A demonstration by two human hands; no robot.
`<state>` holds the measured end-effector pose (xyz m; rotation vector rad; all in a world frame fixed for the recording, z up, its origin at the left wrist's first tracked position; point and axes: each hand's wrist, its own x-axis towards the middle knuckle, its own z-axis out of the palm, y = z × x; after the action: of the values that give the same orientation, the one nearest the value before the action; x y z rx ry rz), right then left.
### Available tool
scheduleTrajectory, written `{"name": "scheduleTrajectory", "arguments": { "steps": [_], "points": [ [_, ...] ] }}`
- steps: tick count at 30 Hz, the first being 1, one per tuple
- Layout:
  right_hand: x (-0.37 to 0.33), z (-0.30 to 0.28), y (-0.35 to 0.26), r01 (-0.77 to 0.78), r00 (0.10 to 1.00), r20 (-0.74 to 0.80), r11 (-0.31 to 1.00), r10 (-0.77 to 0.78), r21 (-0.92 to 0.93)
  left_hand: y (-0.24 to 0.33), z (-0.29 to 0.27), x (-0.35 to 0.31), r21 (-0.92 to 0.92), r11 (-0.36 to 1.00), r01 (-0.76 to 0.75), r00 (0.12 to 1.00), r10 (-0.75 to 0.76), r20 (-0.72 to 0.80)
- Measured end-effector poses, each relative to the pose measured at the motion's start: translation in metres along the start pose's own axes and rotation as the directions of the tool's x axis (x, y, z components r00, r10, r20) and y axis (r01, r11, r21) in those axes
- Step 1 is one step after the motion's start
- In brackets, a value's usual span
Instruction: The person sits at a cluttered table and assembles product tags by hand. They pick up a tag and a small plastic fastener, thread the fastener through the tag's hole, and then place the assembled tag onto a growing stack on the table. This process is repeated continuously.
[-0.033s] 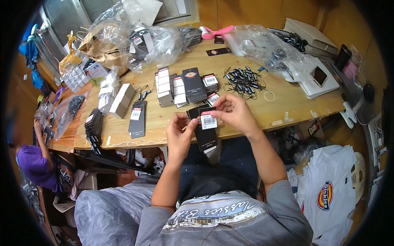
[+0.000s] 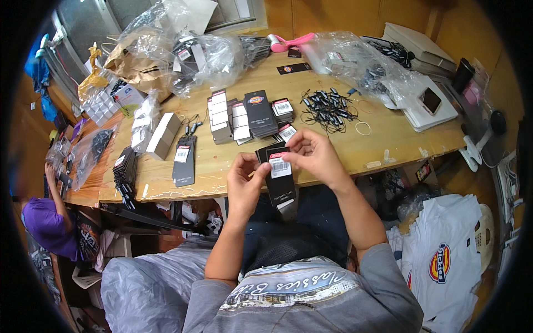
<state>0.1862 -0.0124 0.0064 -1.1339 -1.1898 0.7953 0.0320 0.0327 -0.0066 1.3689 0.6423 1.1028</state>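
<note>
My left hand (image 2: 244,175) pinches a long black hang tag (image 2: 282,190) at its left edge, just over the table's front edge. Between the fingertips of my right hand (image 2: 315,159) is a small tag (image 2: 280,168) with a red top and a white barcode label, lying against the black tag's face. Fingers partly cover the tops of both. Just beyond my hands stand a stack of black hang tags (image 2: 259,115), stacks of white-labelled tags (image 2: 220,119) and a small barcode tag stack (image 2: 282,108). A heap of black tag strings (image 2: 328,108) lies to their right.
Strung tags (image 2: 184,158) and a fanned pile of tags (image 2: 125,171) lie left, near a long white box (image 2: 164,136). Plastic bags (image 2: 214,58) crowd the back. A phone (image 2: 431,101) rests on white papers at right. Another person in purple (image 2: 53,227) sits far left.
The small barcode tag has shifted left and down, so it now lies more squarely over the black hang tag. My right hand has moved slightly left with it.
</note>
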Motion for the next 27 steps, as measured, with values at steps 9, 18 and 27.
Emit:
{"name": "scheduleTrajectory", "arguments": {
  "steps": [9,18,27],
  "points": [
    [0.010,-0.082,-0.004,-0.126,0.938,-0.329,0.772,-0.112,-0.623,-0.003,0.000,-0.014,-0.165,0.981,0.099,0.994,-0.091,0.058],
    [-0.036,-0.068,0.008,0.259,0.958,0.182,0.396,-0.221,-0.881,-0.003,-0.004,-0.021,-0.220,0.966,0.136,0.988,-0.117,0.100],
    [-0.080,-0.040,0.001,0.287,0.920,0.153,0.356,-0.361,-0.889,-0.006,-0.003,-0.023,-0.225,0.960,0.168,0.983,-0.144,0.118]
  ]
}}
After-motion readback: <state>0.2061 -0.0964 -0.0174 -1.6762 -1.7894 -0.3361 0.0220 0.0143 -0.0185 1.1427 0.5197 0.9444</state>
